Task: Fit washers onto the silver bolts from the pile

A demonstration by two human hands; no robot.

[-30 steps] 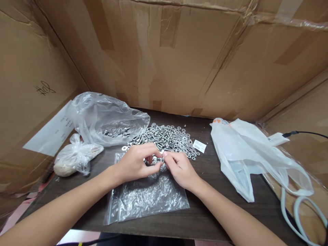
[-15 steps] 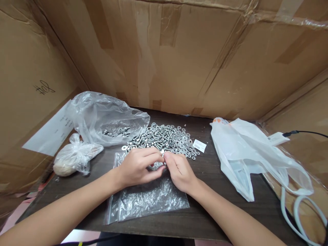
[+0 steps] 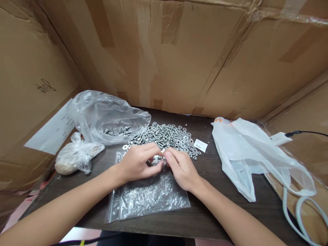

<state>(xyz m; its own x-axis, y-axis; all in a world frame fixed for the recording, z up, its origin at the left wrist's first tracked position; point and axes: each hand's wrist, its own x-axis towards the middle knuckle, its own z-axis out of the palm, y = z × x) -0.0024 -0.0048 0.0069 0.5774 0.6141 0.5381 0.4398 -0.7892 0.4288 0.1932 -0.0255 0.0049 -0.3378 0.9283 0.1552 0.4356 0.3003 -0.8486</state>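
Note:
A pile of silvery bolts, nuts and washers (image 3: 164, 133) lies at the middle of the dark table. My left hand (image 3: 143, 162) is at the pile's near edge, thumb and fingers curled round a small metal piece too small to name. Fingertips of my right hand (image 3: 180, 167) meet it there, closed on part of the same small hardware. Below both hands lies a clear zip bag (image 3: 153, 200), flat on the table. Left of the pile, an open clear plastic bag (image 3: 110, 119) has some bolts inside.
A knotted clear bag (image 3: 74, 155) sits at the left. On the right are a white plastic bag (image 3: 238, 150), a small white label (image 3: 200, 145) and a pale cable (image 3: 287, 208). Cardboard walls (image 3: 153, 61) enclose the table (image 3: 205, 218) behind and at both sides.
Both hands stay together at the pile's edge, with slight shifts of the fingers. The left thumb has moved slightly left. The whole view has shifted a little.

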